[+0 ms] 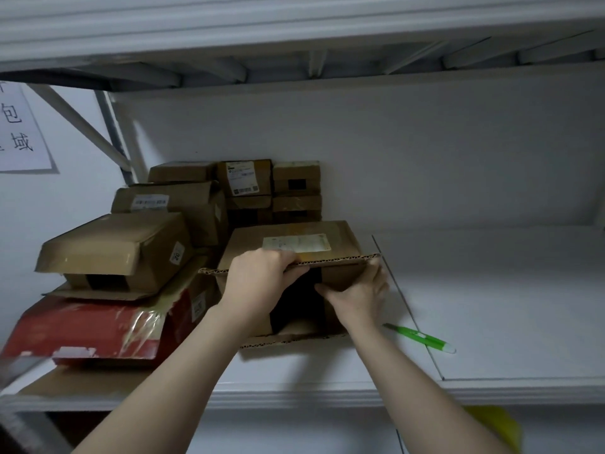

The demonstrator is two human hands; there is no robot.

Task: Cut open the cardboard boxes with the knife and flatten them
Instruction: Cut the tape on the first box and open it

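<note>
A brown cardboard box (291,239) with a pale label on top lies on the white shelf (491,306), its near end open and dark inside. My left hand (258,280) grips the box's upper front flap edge, fingers curled over it. My right hand (360,294) holds the right side flap at the opening, thumb pointing into the dark gap. A green utility knife (422,339) lies on the shelf just right of the box, touched by neither hand.
Several more cardboard boxes (183,204) are stacked behind and to the left. An opened brown box (114,247) sits on a red box (88,329). Another shelf (294,34) hangs close overhead. A paper sign (19,132) is on the left wall.
</note>
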